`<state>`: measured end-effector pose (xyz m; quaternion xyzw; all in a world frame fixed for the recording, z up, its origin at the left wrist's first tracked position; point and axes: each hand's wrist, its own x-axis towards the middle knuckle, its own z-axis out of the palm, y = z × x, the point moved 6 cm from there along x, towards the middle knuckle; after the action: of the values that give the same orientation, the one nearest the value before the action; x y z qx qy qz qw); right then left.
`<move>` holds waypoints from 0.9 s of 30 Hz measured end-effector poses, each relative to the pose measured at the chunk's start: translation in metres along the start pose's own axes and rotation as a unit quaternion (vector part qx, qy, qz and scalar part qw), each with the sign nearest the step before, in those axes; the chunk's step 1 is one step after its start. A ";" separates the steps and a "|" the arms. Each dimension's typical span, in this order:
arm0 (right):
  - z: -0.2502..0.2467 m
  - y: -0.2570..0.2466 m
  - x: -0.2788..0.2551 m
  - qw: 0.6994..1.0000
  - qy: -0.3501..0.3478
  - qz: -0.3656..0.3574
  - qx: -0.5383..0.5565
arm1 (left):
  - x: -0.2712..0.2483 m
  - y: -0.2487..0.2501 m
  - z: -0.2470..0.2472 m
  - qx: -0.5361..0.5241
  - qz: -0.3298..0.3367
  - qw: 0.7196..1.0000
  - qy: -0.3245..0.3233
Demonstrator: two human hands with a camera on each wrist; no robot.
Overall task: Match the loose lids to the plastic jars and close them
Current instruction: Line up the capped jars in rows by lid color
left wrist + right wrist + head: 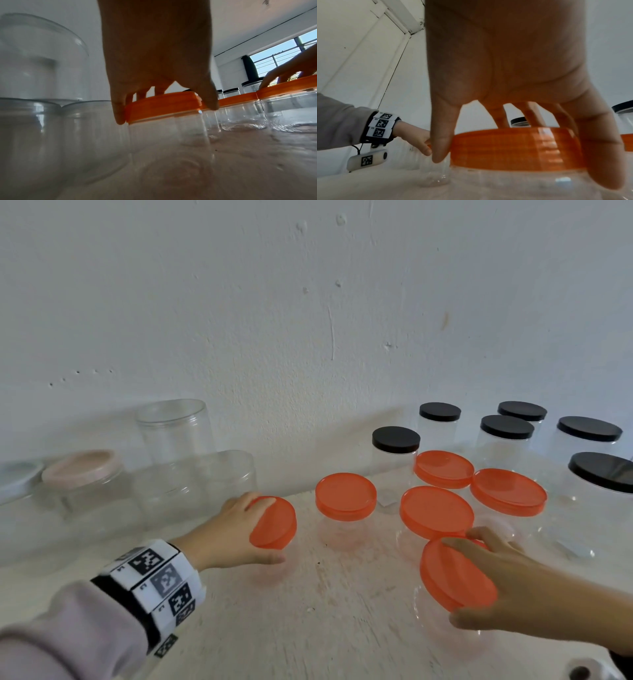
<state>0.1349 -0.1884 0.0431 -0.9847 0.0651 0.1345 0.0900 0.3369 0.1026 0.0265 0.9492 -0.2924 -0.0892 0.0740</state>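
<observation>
Both hands (left [224, 529], right [520, 583]) curl fingers round orange lids [274, 523] atop clear jars [169, 138]

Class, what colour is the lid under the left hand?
Orange lid; the head view shows it best.

A scuffed whitish table [342, 594] is running up against the wall. Six orange-lidded jars [346, 508] are standing mid-table and to the right. Six black-lidded jars [395, 450] are sitting behind them at right rear. At left rear, open clear jars [178, 433] are crowding beside a pink-lidded jar [85, 477].
</observation>
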 end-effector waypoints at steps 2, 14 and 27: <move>0.000 -0.002 0.001 1.000 0.005 0.000 0.007 | 0.001 -0.002 0.001 -0.022 -0.012 1.000 0.018; -0.063 -0.098 0.038 0.963 0.154 -0.154 0.161 | 0.006 0.006 0.006 -0.221 -0.024 0.975 0.013; -0.080 -0.182 0.120 0.957 0.171 -0.172 0.157 | -0.002 0.004 0.007 -0.424 -0.023 0.904 0.052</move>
<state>0.2973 -0.0386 0.1147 -0.9627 -0.0707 -0.0652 0.2529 0.3314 0.1002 0.0211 0.8382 -0.2008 -0.1572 0.4820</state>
